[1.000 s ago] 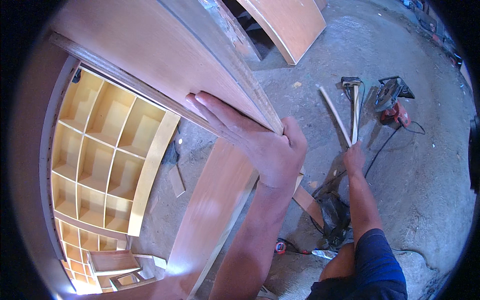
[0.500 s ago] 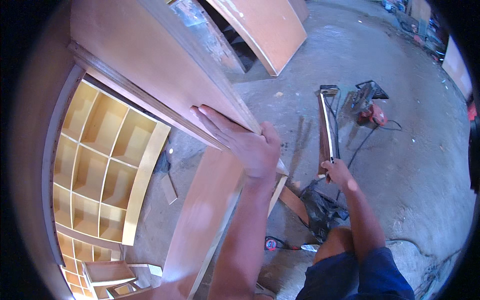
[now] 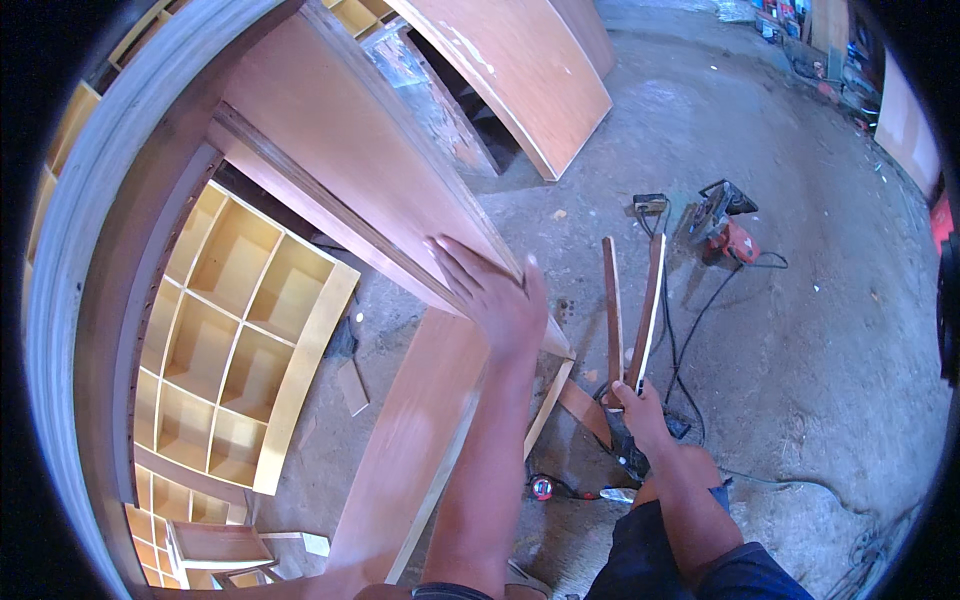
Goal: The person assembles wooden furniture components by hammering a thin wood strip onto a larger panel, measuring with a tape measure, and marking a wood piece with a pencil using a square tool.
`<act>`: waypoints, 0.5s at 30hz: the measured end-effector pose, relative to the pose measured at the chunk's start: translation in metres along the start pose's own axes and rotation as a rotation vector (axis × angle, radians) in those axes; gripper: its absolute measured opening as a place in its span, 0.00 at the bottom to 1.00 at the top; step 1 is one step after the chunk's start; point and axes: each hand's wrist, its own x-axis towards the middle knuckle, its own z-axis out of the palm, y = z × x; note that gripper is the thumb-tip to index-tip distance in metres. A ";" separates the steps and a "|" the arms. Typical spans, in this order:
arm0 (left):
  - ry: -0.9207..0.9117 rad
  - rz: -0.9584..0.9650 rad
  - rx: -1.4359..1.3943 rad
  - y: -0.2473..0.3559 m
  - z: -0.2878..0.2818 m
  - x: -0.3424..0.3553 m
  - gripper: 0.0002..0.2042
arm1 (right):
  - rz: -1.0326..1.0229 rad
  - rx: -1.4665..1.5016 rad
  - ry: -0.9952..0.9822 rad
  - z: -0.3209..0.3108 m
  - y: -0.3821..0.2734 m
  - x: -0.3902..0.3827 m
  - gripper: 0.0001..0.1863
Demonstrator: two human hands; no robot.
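The right hand (image 3: 645,410) clamps two wood strips (image 3: 613,310), not joined yet; the left hand (image 3: 503,312), fingers flat, touches the wood panel (image 3: 350,150) at its edge.

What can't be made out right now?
In the head view:
- Left hand: palm hidden by its own back.
- Slim brown wooden strips: lower ends partly covered by right hand.
- Long reddish-brown wooden board: near end cut off by lower edge.
- Upper-right mixed clutter: too small.

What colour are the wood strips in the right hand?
The wood strips are brown with pale edges, shown in the head view.
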 end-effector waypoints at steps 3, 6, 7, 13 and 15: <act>-0.361 -0.075 -0.048 -0.035 -0.011 -0.082 0.52 | 0.037 0.016 0.050 -0.010 -0.016 -0.004 0.11; -0.727 -0.217 0.125 -0.105 -0.040 -0.235 0.39 | -0.104 0.032 0.087 -0.013 -0.002 0.001 0.11; -0.768 -0.264 0.128 -0.138 -0.064 -0.299 0.36 | -0.119 0.055 0.083 -0.010 -0.001 0.000 0.11; -1.058 -0.672 0.349 -0.175 -0.168 -0.480 0.41 | -0.103 -0.117 0.129 -0.026 -0.006 0.001 0.14; -1.070 -0.697 0.394 -0.181 -0.184 -0.490 0.41 | -0.069 -0.128 0.120 -0.019 -0.011 0.003 0.15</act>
